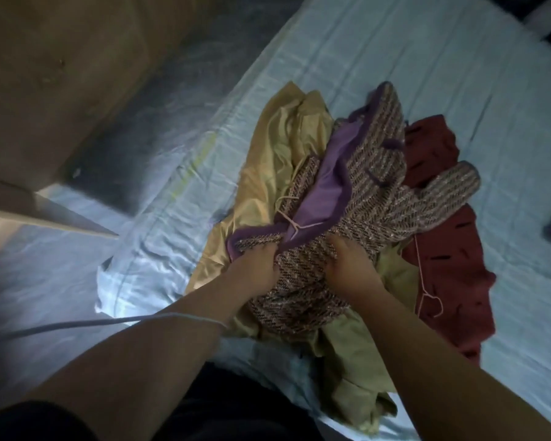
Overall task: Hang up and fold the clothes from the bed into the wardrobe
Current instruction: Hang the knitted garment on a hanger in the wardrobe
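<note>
Pale blue bedsheet (395,58) carried the heap. The left hand (255,265) and right hand (350,265) had fingers curled into the tweed jacket (379,173), probably to lift it off the yellow garment (277,154) beneath the fingers. A maroon garment (442,275) lay right of them.

One head-worn view looks steeply down and forward over the person's forearms (185,338), which enter from the bottom edge. It sits close above the bed (395,58), with the tweed jacket (379,186) near frame centre. Wide-angle bending shows at the borders. Motion blur softens what may be a wooden panel (61,74) at upper left.
</note>
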Tool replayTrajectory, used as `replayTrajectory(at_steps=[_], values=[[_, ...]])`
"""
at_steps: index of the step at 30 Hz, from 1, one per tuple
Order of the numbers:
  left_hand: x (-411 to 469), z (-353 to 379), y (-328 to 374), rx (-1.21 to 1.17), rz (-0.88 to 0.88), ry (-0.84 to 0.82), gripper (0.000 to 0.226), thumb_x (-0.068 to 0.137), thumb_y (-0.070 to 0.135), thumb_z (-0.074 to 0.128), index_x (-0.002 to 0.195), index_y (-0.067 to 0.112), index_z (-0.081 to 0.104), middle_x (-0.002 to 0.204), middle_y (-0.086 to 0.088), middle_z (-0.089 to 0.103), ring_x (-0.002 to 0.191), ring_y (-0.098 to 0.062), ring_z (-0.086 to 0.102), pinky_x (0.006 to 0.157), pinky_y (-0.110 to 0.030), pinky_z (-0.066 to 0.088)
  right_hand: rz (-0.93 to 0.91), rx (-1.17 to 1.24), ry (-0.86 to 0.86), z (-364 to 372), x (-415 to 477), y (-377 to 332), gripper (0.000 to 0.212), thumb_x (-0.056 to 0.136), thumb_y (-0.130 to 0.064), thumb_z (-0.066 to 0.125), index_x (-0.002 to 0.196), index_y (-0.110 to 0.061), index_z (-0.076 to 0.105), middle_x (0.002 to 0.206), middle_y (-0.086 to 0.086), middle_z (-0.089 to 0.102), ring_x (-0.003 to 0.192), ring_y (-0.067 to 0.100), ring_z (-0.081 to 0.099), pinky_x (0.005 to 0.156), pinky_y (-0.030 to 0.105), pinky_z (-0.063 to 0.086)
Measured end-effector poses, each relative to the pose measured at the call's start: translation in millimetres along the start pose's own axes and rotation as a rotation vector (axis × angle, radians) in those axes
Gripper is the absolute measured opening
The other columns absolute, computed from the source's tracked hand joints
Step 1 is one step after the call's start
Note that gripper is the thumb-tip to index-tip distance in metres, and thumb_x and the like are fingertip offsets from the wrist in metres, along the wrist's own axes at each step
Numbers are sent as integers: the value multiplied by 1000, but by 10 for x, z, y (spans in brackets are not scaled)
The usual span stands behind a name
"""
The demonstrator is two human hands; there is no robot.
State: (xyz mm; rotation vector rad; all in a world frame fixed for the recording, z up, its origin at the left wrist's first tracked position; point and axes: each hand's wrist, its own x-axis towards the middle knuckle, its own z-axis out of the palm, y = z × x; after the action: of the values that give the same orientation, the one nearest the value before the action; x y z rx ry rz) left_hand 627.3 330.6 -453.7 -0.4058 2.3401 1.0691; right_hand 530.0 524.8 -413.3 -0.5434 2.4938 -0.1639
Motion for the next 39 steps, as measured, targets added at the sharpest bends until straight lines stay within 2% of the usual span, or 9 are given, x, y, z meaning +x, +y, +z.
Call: replayTrajectory(at_steps=[5,11,17,22,24,27,33,36,39], values=[[345,263,-218,-56,-68,-5,26,90,40,55,102,17,52,96,-5,62,89,-27,64,76,-41,53,-63,-103,3,151,595,100,55,79,-19,52,133,-22,50,130,5,56,123,31,48,98,48,44],[502,523,-229,-113,-153,-25,40,94,37,61,114,9,43,88,-6,58,85,-30,63,65,-34,41,-9,-292,-69,331,912,209,61,87,-29,49,146,-31,34,152,-3,35,139,25,29,108,49,29],[511,576,-134,-207,-255,-104,41,91,35,65,113,8,44,93,-6,58,90,-28,62,68,-31,40,58,-392,-132,269,938,142,54,85,-28,47,139,-29,40,139,5,42,130,33,37,103,53,33],[357,405,-22,-226,-140,-56,35,97,35,55,123,17,40,89,-8,65,80,-28,65,69,-34,48,49,-260,-123,150,823,226,57,86,-32,53,140,-32,35,138,4,42,128,33,39,102,53,36],[212,283,36,-193,-52,13,28,98,36,52,119,22,39,86,-5,64,81,-30,66,70,-39,51,39,-185,-74,95,727,238,64,84,-32,57,143,-34,32,141,4,39,126,34,40,99,52,40],[-26,98,144,-116,118,150,19,99,36,52,106,24,39,73,4,55,73,-26,62,60,-35,43,7,-61,96,-33,565,214,63,81,-31,55,141,-32,37,142,3,38,119,37,45,94,52,46],[-406,-82,276,111,375,302,15,97,34,48,104,21,46,90,-1,56,82,-27,60,64,-43,50,0,-24,373,-397,167,141,40,76,-27,58,116,-26,53,140,5,45,109,38,46,87,50,45],[-615,-185,392,229,398,434,21,89,32,43,105,20,51,96,-3,53,86,-27,56,65,-42,51,-15,-25,459,-537,-87,160,27,75,-33,59,101,-29,55,130,2,52,101,37,49,85,48,45],[-855,-272,484,372,236,582,30,81,32,43,107,23,54,103,-2,54,89,-25,55,63,-38,47,-85,-32,538,-561,-441,175,22,77,-38,65,95,-28,58,116,-3,58,92,33,51,79,44,45]])
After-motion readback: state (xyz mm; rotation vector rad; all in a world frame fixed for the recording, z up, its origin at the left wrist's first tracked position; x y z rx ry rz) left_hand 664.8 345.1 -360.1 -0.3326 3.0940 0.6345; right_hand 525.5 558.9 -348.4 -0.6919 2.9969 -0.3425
